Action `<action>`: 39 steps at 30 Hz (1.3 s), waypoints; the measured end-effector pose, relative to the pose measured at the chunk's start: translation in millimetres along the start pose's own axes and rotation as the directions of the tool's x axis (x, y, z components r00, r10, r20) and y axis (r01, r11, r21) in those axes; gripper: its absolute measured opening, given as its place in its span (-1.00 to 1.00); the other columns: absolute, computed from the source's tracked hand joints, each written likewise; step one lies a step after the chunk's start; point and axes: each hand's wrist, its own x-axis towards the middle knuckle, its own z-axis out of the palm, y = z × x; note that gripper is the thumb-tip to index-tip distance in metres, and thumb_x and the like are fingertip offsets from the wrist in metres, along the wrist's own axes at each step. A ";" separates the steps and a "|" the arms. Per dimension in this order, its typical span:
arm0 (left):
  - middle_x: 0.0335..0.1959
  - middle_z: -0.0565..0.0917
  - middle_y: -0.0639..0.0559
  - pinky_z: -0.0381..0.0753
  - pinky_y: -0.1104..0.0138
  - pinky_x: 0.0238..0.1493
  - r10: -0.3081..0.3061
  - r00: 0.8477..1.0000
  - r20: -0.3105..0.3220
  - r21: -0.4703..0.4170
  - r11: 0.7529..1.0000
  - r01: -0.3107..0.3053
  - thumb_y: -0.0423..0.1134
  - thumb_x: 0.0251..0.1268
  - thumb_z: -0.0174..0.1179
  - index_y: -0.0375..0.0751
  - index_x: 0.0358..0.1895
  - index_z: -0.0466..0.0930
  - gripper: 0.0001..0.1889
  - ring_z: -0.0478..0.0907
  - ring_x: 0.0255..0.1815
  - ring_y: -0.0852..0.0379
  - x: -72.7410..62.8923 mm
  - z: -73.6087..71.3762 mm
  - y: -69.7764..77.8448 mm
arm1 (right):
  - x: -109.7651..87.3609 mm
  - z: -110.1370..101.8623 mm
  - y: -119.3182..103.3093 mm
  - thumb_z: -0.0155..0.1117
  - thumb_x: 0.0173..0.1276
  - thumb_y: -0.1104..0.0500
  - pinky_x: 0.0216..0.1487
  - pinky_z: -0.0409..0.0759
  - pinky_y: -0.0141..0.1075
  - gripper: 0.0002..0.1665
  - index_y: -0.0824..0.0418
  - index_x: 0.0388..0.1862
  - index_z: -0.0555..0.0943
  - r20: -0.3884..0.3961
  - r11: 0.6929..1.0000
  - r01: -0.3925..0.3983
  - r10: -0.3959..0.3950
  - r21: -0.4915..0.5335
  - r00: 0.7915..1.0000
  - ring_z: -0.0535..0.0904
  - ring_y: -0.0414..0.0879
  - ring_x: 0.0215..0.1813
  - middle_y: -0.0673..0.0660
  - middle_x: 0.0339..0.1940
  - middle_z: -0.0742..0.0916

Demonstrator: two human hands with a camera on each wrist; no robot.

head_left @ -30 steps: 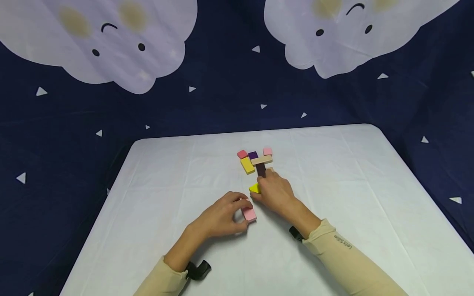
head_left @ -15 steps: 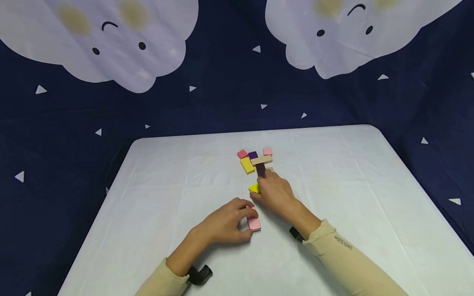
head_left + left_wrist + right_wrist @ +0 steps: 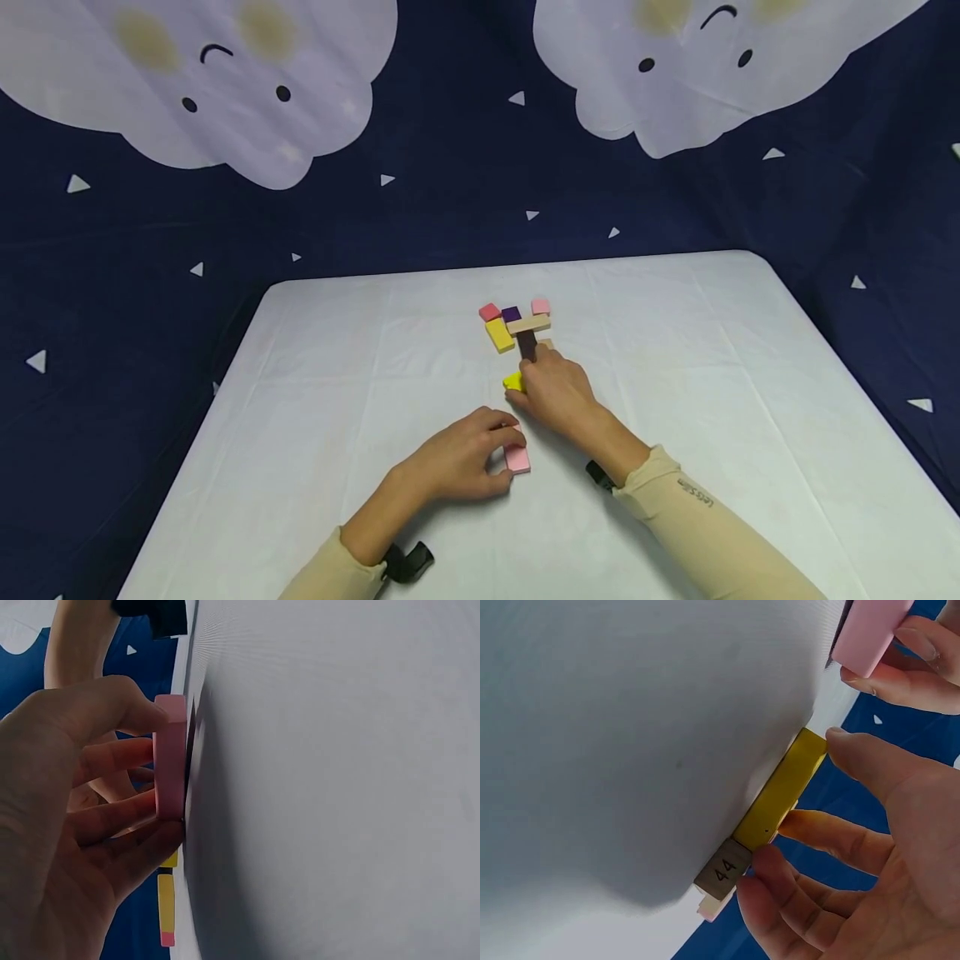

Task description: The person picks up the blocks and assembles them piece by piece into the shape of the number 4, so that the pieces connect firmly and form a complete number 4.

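Observation:
My left hand (image 3: 465,454) pinches a pink wooden block (image 3: 517,459) low over the tabletop. In the left wrist view the thumb is at one end of this pink block (image 3: 170,761) and fingers at the other. Farther forward, my right hand (image 3: 562,392) grips a yellow block (image 3: 513,382), partly hidden by the hand. The right wrist view shows the thumb at the yellow block's (image 3: 780,791) near end and fingers along its side. A plain wooden block marked 44 (image 3: 724,870) adjoins its far end, with fingertips close by.
Beyond the right hand lie a dark brown block (image 3: 527,345), a plain wooden crosspiece (image 3: 528,324), another yellow block (image 3: 499,335), and red (image 3: 489,312), purple (image 3: 511,314) and light pink (image 3: 540,306) blocks. A dark blue cloth (image 3: 450,225) hangs behind the white table (image 3: 337,333).
My left hand has moved slightly right and toward the near edge with the pink block. The right hand has stayed in place on the yellow block.

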 end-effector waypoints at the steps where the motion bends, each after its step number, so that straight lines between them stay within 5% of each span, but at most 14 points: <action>1: 0.01 0.53 0.10 0.40 0.37 0.14 0.004 1.000 -0.001 0.003 1.000 -0.004 -0.08 0.06 0.30 0.05 -0.05 0.62 -0.67 0.41 0.09 0.19 0.8 0.5 0.3 | -0.5 -0.2 0.7 0.39 0.16 -0.15 -0.57 0.40 -0.18 -0.56 0.22 -0.44 0.59 0.001 1.000 0.000 0.000 -0.004 1.000 0.38 -0.05 -0.49 0.13 -0.43 0.46; 39: 0.13 0.53 0.12 0.45 0.30 0.10 0.024 1.000 0.006 -0.005 1.000 -0.024 -0.09 0.09 0.27 0.03 0.01 0.61 -0.64 0.38 0.17 0.18 2.6 2.5 2.2 | -1.4 1.3 -1.7 0.32 0.23 -0.10 -0.57 0.44 -0.16 -0.59 0.26 -0.45 0.58 0.005 1.000 0.001 -0.001 0.024 1.000 0.39 -0.05 -0.53 0.18 -0.41 0.47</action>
